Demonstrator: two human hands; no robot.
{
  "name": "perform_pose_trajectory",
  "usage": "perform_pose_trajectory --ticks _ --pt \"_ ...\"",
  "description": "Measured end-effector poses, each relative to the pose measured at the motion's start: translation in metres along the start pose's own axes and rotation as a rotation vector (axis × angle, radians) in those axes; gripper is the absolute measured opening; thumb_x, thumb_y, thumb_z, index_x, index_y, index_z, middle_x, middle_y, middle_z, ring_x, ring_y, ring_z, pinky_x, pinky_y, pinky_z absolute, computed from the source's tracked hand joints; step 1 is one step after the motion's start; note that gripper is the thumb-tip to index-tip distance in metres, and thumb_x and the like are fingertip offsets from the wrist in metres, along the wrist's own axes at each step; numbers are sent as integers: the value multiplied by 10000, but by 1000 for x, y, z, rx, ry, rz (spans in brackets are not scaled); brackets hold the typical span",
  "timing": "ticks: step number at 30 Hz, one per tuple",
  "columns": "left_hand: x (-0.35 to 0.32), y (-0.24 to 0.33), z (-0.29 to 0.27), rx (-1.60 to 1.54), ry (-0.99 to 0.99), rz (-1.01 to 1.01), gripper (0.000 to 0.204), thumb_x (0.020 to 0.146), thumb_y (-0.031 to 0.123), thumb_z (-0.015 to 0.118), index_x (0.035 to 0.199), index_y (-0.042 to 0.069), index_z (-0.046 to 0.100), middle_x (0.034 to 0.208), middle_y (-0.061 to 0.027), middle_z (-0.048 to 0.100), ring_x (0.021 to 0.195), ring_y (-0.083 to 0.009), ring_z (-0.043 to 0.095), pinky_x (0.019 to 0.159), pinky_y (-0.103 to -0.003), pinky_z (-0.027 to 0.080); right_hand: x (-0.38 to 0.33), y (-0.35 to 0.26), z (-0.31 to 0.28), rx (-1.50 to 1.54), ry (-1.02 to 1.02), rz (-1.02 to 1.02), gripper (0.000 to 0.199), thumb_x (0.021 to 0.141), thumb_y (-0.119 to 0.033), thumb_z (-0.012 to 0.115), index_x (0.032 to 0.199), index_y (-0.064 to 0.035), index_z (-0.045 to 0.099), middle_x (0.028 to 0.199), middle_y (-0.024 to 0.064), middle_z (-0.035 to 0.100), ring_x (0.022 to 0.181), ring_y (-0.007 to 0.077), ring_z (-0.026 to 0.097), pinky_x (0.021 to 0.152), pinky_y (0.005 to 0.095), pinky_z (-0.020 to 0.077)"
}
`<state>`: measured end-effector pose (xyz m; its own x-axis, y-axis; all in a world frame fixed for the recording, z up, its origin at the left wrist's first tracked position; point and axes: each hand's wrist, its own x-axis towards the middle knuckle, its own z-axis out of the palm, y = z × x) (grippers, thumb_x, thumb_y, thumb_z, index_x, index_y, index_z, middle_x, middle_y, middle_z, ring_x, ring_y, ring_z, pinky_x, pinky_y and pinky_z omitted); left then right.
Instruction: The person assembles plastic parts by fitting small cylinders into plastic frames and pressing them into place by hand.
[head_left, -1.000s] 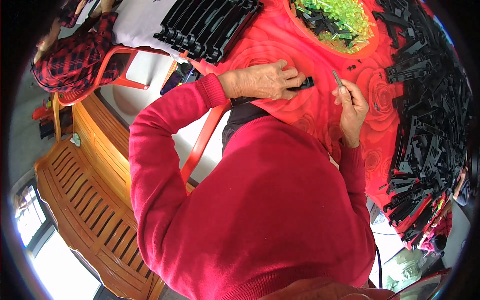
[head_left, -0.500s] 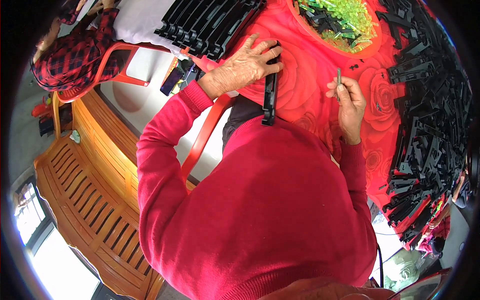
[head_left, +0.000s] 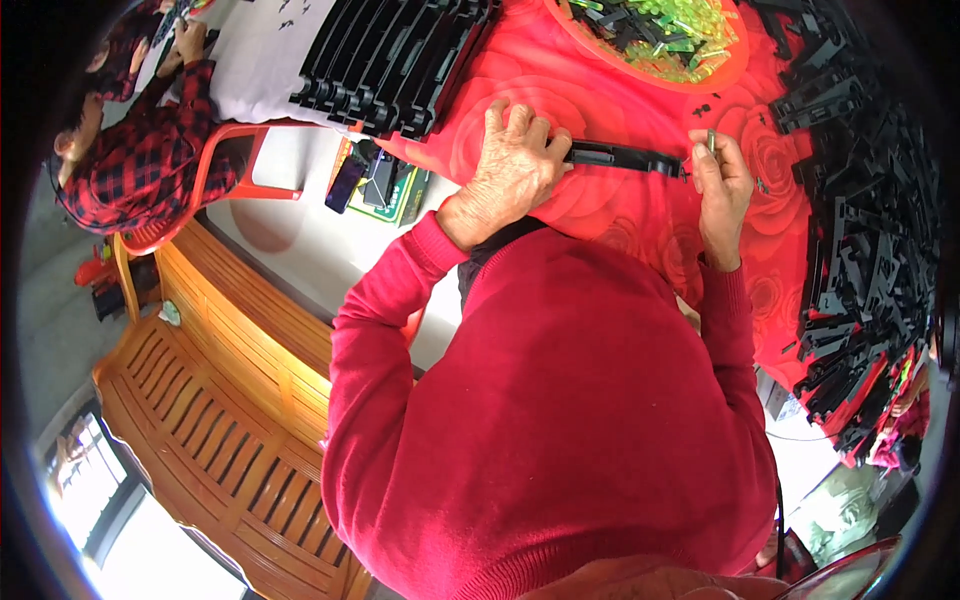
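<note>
My left hand is closed over one end of a long, narrow black plastic part, pressed down on the red rose-patterned cloth. The part lies sideways, its free end pointing at my right hand. Between thumb and fingers, my right hand pinches a thin greyish rod-like tool, held upright just beyond that free end. A tiny dark piece seems to sit in the gap by the part's tip; I cannot make out what it is.
Black parts stand lined up in a row at the far left. An orange-rimmed tray holds yellow-green and black pieces. A large heap of black parts covers the right side. A person in a checked shirt sits at far left, near a wooden bench.
The black part has swung from pointing toward me to lying crosswise, its free end now near my right hand. My left hand has turned with it; my right hand has shifted slightly right.
</note>
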<state>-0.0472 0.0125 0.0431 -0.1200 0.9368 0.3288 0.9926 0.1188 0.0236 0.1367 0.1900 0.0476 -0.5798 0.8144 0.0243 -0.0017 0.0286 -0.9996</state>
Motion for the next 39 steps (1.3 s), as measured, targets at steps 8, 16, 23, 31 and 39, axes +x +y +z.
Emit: perform_pose_trajectory --ticks 8,16,23,31,39 --pt "-1 20 14 -132 12 -61 480 681 335 754 1075 90 635 867 -84 552 916 -280 503 855 -474 367 -9 11 4 -58 -57 -9 97 932 -89 567 898 -14 619 727 -63 476 660 22 400 579 191 327" --pt "-18 25 12 -256 137 -124 443 694 232 778 1093 108 630 1124 -97 512 1124 -305 477 1007 -531 315 -26 21 -7 -35 101 41 66 904 -43 580 928 -3 626 756 -74 497 668 6 399 594 164 317" --pt "-10 31 22 -286 141 -102 354 705 167 741 1041 115 640 1132 -125 507 1146 -328 462 1003 -556 313 -38 26 -1 -1 74 118 82 885 -29 585 952 -9 629 802 -73 535 686 -1 423 611 155 330" --pt "0 31 30 -285 59 -19 336 712 119 697 1046 154 666 1109 -110 529 1104 -301 490 999 -540 333 -36 26 -5 -38 50 179 86 875 -31 592 951 -16 629 768 -82 516 678 4 420 600 173 349" --pt "8 40 25 -274 5 -110 297 706 90 662 1001 117 680 1069 -117 556 1069 -289 510 1001 -526 340 -29 3 -3 -268 -164 125 122 850 -15 587 970 9 601 743 -10 543 648 32 453 576 206 374"
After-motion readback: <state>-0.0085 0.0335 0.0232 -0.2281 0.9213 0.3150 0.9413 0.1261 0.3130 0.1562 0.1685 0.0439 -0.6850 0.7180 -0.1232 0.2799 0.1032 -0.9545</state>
